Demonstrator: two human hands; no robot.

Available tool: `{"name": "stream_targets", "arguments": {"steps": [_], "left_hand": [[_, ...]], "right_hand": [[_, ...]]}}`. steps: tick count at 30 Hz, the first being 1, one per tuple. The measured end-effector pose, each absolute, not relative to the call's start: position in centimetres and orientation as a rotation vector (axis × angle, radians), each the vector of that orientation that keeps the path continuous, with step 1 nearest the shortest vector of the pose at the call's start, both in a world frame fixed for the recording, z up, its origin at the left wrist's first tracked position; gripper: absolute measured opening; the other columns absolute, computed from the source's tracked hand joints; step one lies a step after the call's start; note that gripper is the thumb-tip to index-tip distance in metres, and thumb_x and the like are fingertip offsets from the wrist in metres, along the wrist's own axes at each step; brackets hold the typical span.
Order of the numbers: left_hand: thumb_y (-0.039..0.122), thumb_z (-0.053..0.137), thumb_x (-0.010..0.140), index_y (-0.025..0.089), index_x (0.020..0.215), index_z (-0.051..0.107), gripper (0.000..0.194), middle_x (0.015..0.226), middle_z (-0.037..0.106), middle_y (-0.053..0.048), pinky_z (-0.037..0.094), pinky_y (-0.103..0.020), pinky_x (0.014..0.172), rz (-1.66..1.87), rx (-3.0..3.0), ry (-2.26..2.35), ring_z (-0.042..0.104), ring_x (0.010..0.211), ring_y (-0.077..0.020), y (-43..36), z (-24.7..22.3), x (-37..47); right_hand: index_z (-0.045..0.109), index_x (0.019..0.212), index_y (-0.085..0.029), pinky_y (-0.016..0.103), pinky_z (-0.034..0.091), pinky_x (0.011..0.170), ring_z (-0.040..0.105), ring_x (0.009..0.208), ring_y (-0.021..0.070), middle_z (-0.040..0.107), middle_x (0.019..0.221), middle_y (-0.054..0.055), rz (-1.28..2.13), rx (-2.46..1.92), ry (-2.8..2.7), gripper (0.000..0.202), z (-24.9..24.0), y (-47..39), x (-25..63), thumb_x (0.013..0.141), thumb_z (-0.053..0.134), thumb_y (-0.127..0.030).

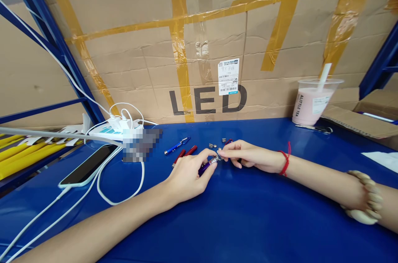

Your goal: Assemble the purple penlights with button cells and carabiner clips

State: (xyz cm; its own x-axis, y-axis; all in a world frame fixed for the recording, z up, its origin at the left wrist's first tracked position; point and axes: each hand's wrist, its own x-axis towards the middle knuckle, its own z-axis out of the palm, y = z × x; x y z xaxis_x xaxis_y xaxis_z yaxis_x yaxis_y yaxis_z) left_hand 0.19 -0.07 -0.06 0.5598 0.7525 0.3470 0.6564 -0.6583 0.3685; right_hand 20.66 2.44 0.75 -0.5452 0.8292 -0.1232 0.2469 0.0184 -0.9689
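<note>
My left hand [191, 174] is closed round a small dark purple-blue penlight [204, 167], with its silvery metal end pointing up to the right. At that end the fingertips of my right hand [241, 153] are pinched together; whatever small piece lies between them is too small to make out. Just beyond my hands, several tiny silvery metal pieces [213, 145] lie on the blue tabletop [264, 213]. A bright blue penlight [176, 147] with a clip rests left of them. Two red tubes [190, 150] lie behind my left hand, partly hidden by it.
At left are a phone [88, 167], white cables [107, 196] and a power strip [105, 129] with chargers. A pink drink cup [309, 105] with a straw stands at back right. Behind the table rises a large taped cardboard box [124, 64]. A white tissue [384, 160] lies far right.
</note>
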Motion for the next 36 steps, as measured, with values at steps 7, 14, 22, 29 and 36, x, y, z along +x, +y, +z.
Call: {"name": "stream_targets", "arguments": {"steps": [7, 14, 22, 29, 36], "left_hand": [[0.033, 0.036, 0.091, 0.026, 0.108, 0.051, 0.024, 0.067, 0.061, 0.004, 0.034, -0.022, 0.051, 0.682, 2.505, 1.216, 0.056, 0.058, -0.0136, -0.2, 0.0, 0.2], [0.035, 0.036, 0.091, 0.025, 0.104, 0.053, 0.024, 0.055, 0.053, 0.005, 0.029, -0.022, 0.047, 0.723, 2.438, 1.241, 0.049, 0.048, -0.0133, -0.3, 0.1, 0.3], [0.035, 0.035, 0.092, 0.026, 0.104, 0.052, 0.023, 0.062, 0.057, 0.004, 0.035, -0.023, 0.054, 0.695, 2.466, 1.211, 0.053, 0.053, -0.0134, 0.0, -0.1, 0.2], [0.033, 0.035, 0.092, 0.023, 0.105, 0.052, 0.024, 0.063, 0.056, 0.004, 0.036, -0.022, 0.054, 0.671, 2.511, 1.152, 0.051, 0.052, -0.0122, 0.2, -0.2, 0.1], [0.028, 0.037, 0.092, 0.023, 0.105, 0.053, 0.022, 0.069, 0.059, 0.003, 0.038, -0.021, 0.057, 0.656, 2.525, 1.089, 0.057, 0.062, -0.0130, 0.2, -0.2, 0.0]], "right_hand": [[0.064, 0.088, -0.014, 0.017, 0.010, 0.037, 0.034, 0.047, 0.0023, 0.049, 0.065, -0.002, 1.516, -1.085, -1.745, 0.040, 0.5, 2.3, 20.6, 0.067, 0.071, -0.048], [0.067, 0.093, -0.015, 0.017, 0.021, 0.039, 0.035, 0.047, 0.0023, 0.053, 0.072, 0.000, 1.338, -1.067, -1.699, 0.044, -0.6, 2.3, 20.1, 0.063, 0.074, -0.047], [0.068, 0.095, -0.015, 0.018, 0.028, 0.042, 0.037, 0.047, 0.0044, 0.049, 0.058, -0.003, 1.316, -1.054, -1.735, 0.045, -0.6, 2.3, 20.1, 0.063, 0.074, -0.045], [0.067, 0.086, -0.012, 0.017, 0.031, 0.040, 0.040, 0.046, 0.0036, 0.053, 0.059, -0.003, 1.346, -1.037, -1.710, 0.042, -0.6, 2.3, 19.9, 0.060, 0.076, -0.043], [0.064, 0.082, -0.011, 0.017, 0.034, 0.040, 0.044, 0.041, 0.0040, 0.057, 0.059, -0.001, 1.273, -0.972, -1.773, 0.036, -1.3, 2.7, 19.8, 0.061, 0.075, -0.039]]}}
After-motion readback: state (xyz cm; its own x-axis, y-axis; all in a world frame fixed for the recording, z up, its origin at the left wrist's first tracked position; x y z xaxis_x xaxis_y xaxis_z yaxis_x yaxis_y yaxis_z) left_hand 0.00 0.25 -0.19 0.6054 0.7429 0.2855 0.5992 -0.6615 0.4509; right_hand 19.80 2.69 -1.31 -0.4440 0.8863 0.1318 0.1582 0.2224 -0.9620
